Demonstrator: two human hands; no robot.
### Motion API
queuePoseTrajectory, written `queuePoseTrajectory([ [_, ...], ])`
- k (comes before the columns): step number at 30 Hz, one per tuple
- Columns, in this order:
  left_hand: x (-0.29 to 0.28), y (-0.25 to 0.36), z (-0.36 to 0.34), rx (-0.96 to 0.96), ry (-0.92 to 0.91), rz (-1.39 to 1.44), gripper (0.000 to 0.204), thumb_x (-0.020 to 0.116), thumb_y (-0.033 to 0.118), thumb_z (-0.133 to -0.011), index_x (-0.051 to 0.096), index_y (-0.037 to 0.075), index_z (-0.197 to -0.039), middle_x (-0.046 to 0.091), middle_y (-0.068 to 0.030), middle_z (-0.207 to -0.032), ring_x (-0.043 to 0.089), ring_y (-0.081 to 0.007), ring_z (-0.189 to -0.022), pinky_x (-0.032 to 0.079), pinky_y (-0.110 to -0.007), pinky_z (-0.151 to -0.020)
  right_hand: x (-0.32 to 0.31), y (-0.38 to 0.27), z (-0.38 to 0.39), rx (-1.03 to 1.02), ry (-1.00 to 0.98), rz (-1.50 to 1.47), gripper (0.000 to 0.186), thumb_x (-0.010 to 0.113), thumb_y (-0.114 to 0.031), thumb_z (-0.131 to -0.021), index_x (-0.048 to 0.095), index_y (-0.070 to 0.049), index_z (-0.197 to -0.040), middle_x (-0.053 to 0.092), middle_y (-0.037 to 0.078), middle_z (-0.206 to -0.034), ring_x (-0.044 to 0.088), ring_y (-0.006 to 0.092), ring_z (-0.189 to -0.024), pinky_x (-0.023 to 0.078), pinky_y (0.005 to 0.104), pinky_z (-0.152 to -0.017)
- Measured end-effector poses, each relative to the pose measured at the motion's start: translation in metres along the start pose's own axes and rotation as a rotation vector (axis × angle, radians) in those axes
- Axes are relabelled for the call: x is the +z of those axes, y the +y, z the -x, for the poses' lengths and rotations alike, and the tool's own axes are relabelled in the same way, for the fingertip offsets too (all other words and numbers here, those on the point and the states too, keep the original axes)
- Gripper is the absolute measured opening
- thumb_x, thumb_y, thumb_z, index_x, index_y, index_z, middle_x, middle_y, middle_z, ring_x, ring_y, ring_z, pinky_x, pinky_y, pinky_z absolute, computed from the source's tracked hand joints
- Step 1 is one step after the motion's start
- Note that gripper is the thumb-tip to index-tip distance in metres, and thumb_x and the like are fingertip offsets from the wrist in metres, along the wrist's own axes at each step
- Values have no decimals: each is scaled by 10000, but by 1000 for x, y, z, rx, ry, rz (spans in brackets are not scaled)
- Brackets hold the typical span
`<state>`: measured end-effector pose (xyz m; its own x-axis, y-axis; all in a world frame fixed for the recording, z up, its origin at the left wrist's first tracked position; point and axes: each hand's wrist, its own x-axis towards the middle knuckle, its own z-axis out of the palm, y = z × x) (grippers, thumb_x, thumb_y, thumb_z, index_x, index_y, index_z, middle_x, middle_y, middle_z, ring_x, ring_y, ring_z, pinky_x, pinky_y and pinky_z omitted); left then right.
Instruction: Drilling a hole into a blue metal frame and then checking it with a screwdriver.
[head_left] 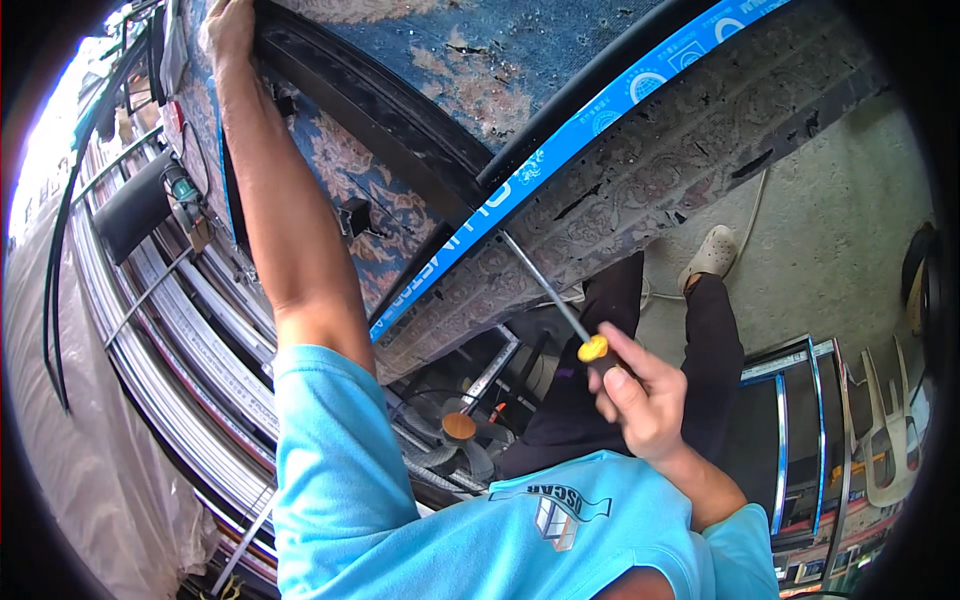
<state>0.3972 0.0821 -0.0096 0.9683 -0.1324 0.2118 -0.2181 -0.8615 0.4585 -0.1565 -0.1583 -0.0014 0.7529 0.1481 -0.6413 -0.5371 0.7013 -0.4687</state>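
My right hand [648, 402] is closed round the yellow and black handle of a long screwdriver [547, 286]. The shaft slants up and left, and its tip meets the near side of a dark frame bar covered with blue printed film [575, 150]. Another black frame bar [370, 105] runs from that film-covered bar toward the far left. At its far end my left hand [229, 32] grips the bar, arm stretched out; some of its fingers are cut off by the picture's upper edge. The frame lies on a worn, patterned carpet [500, 95] covering the work surface.
Long metal profiles [190, 330] are stacked at the left beside plastic sheeting [110, 450]. A power tool [183, 195] sits near them. Below the bench edge is a fan [457, 427]. On the right are a frame rack [800, 430] and a pale plastic chair [885, 450].
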Motion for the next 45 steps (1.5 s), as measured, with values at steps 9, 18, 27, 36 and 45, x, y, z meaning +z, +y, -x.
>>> queuePoseTrajectory([
  [9,-2,-1,-1,-26,-7,-119,351,648,289,-823,746,-24,-950,689,-86,-801,610,-175,-732,471,-331,-673,-26,-18,-21,136,-184,-543,552,640,-188,-977,459,27,-1452,644,169,-991,584,169,-586,472,270,-493],
  [18,-3,-25,-27,-57,-70,-133,442,648,391,-850,742,13,-1059,696,-127,-956,629,-211,-870,471,-348,-802,-4,-11,-16,-769,111,909,555,719,10,-821,609,45,-1364,683,191,-1037,708,297,-773,588,367,-644],
  [27,-7,-43,-40,-93,-93,-208,515,673,459,-865,762,64,-1183,745,-140,-1128,666,-198,-1053,484,-335,-945,-30,13,-32,655,-382,-1095,502,564,-282,-980,505,83,-1320,569,161,-850,466,135,-503,401,229,-424],
  [36,-3,-29,-26,-118,-16,-172,430,720,389,-782,784,17,-987,751,-133,-914,681,-228,-948,495,-348,-896,-8,-9,-23,-802,129,912,698,739,52,-743,595,-42,-1419,678,117,-1041,672,279,-778,570,364,-699],
  [45,-12,-53,-43,53,-133,-248,387,595,405,-916,782,141,-1129,725,-135,-1212,651,-276,-1148,441,-351,-1030,-10,-16,-14,-270,-26,140,518,674,-84,-958,541,10,-1451,674,121,-990,572,75,-654,489,245,-527],
])
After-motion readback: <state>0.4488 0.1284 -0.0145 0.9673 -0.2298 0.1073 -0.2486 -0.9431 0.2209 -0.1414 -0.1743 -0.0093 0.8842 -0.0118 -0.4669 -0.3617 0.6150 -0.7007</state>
